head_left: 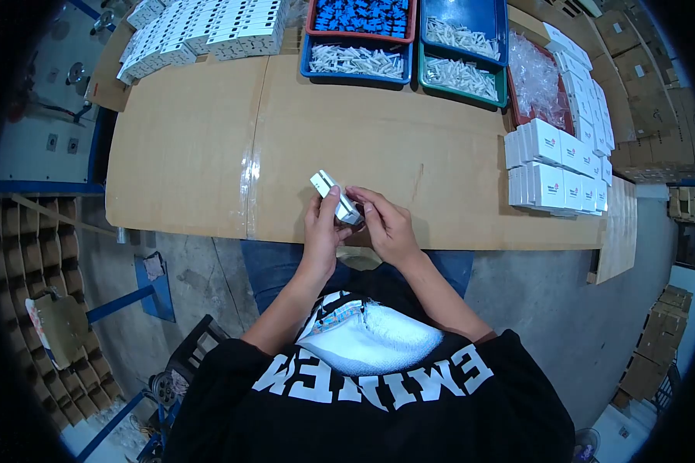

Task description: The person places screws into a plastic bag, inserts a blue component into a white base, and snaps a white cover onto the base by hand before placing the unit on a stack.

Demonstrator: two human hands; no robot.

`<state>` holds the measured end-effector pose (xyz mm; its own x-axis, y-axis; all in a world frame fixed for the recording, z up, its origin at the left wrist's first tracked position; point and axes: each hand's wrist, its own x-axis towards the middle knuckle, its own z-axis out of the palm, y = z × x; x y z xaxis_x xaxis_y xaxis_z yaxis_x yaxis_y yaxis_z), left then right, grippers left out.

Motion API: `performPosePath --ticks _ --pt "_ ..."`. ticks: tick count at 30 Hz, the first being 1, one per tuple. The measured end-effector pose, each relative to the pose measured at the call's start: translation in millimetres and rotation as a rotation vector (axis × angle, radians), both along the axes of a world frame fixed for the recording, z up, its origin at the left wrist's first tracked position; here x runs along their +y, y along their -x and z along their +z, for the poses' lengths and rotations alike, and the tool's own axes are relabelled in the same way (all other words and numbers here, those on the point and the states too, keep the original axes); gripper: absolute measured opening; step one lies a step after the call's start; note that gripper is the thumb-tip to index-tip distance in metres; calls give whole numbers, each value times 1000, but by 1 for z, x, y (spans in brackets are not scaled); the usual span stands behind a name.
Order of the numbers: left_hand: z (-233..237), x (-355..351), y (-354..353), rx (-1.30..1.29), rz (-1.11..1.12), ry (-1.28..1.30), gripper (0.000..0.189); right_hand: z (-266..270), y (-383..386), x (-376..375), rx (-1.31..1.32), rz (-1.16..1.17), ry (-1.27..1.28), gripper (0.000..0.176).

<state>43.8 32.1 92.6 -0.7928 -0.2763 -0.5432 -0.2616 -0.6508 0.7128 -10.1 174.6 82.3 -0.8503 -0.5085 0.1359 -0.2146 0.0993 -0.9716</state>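
A small white box (326,184) with a dark line along its side is held tilted above the front part of the cardboard-covered table. My left hand (320,225) is closed around it, the thumb lying along its upper face. My right hand (390,228) is at the box's lower right end, with fingers bent and closed against it. What the right fingertips pinch there is partly hidden.
Rows of white boxes (243,27) stand at the back left. Trays hold blue pieces (363,17) and white tube-like pieces (357,62). A red bin of clear plastic bags (534,81) and stacked white boxes (550,185) are at the right.
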Motion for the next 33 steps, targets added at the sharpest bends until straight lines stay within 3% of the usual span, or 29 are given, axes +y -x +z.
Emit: performPosePath --ticks 20,23,25,29,30,32,33 --pt "-5 -2 -4 35 -49 -27 51 0 1 -4 -25 -83 87 26" --pt "-9 -1 -5 78 -38 133 63 -5 3 -2 -38 -94 110 26" --pt "-10 -2 -5 242 -190 247 83 -5 4 -1 -33 -102 122 27" --pt "-9 -2 -4 384 -307 436 100 0 6 -1 -287 -157 217 26" --pt "-8 -3 -4 383 -308 437 100 3 8 -2 -364 -203 252 25" --pt "-5 -6 -3 441 -437 685 104 15 10 1 -372 -172 229 25" --pt "-2 -6 -2 469 -454 698 104 22 8 0 -359 -167 126 30"
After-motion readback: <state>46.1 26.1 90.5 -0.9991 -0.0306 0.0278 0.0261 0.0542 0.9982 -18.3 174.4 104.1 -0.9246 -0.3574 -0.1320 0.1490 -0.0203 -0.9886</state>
